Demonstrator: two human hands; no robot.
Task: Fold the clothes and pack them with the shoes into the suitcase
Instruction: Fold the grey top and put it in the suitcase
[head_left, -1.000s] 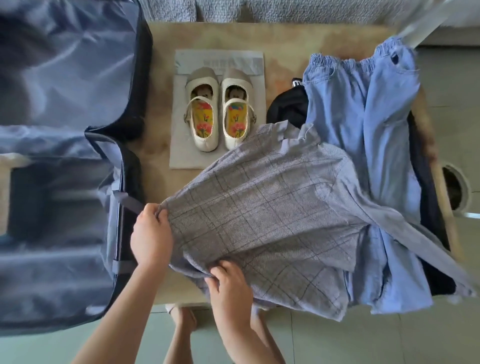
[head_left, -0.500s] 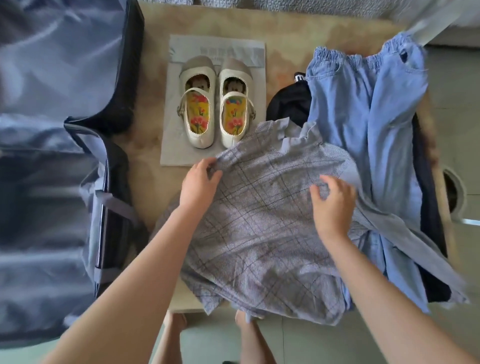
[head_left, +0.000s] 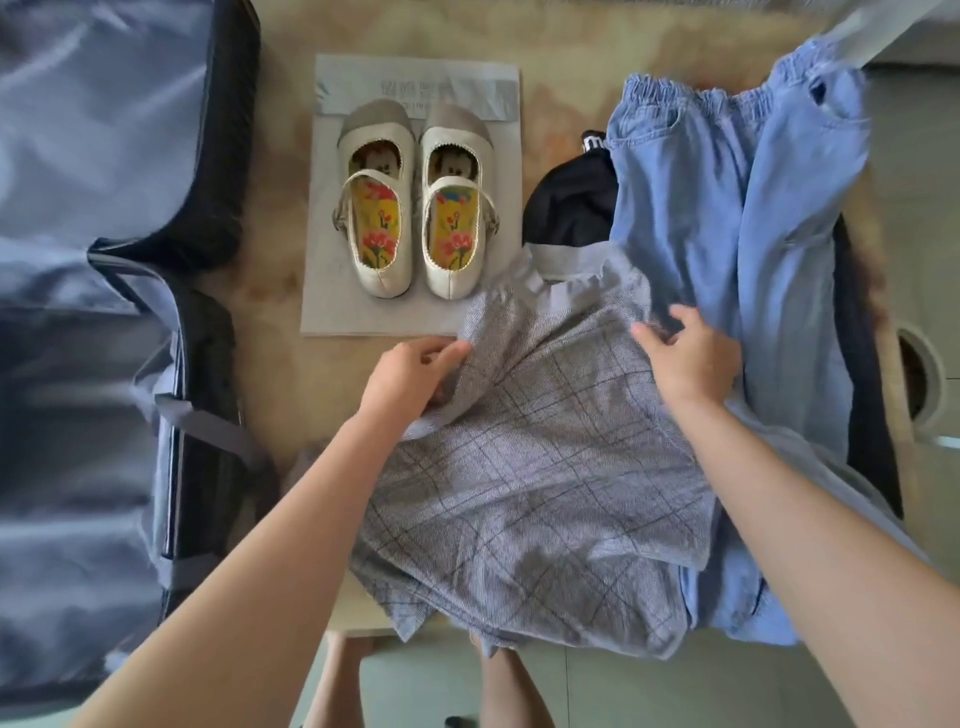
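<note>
Both hands have gone from the shirt's near hem up to its far end: right of the open suitcase (head_left: 104, 364), the left hand (head_left: 410, 376) pinches a raised fold at the left edge of the grey checked shirt (head_left: 535, 483), just below the shoes (head_left: 415, 197). The shirt lies on the table (head_left: 270, 291), long axis running away from the person, collar far, hem over the near edge. The right hand (head_left: 693, 364) sits by the collar, fingers bent, its grip on the cloth unclear, beside the blue trousers (head_left: 727, 208); the fold probably goes rightward across that axis.

Table (head_left: 270, 291): paper (head_left: 322, 296), clothes (head_left: 519, 493), perhaps suitcase (head_left: 78, 156)
</note>
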